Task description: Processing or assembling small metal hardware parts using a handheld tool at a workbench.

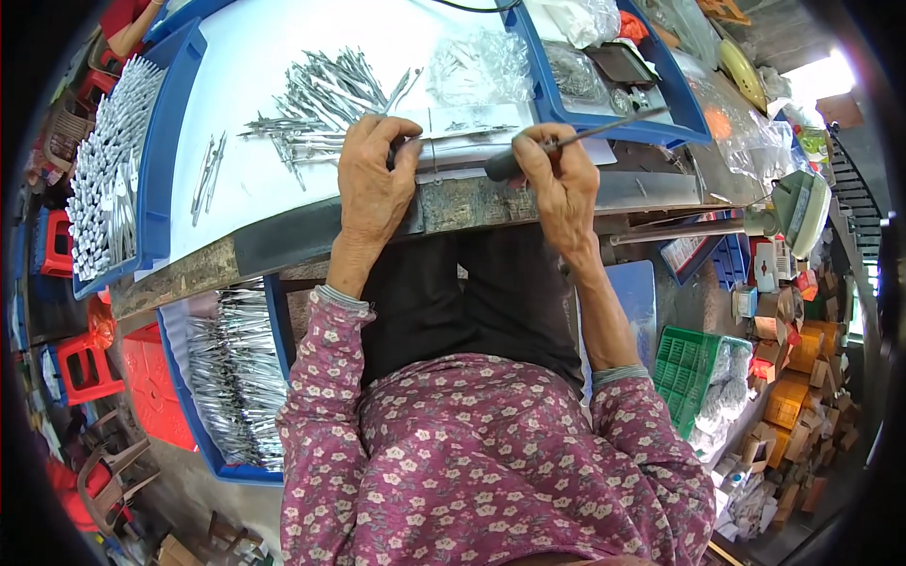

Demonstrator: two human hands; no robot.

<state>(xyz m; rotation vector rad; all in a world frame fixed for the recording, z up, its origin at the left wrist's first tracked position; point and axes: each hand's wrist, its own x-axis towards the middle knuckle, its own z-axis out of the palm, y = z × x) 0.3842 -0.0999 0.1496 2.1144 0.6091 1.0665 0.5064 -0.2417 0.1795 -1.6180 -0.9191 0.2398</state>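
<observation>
Upper centre, the left hand [376, 179] curls closed on a small, mostly hidden dark object [393, 155]; the right hand [568, 179] grips a black-handled, slender-shafted metal tool [503, 168]. Slim silvery rods [335, 90] lie piled on the white-covered counter [236, 75], upper left of centre.

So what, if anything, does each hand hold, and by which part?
Right hand: a dark-handled tool, near where handle meets shaft. Left hand: something dark shows under the fingers; hold unclear.
</observation>
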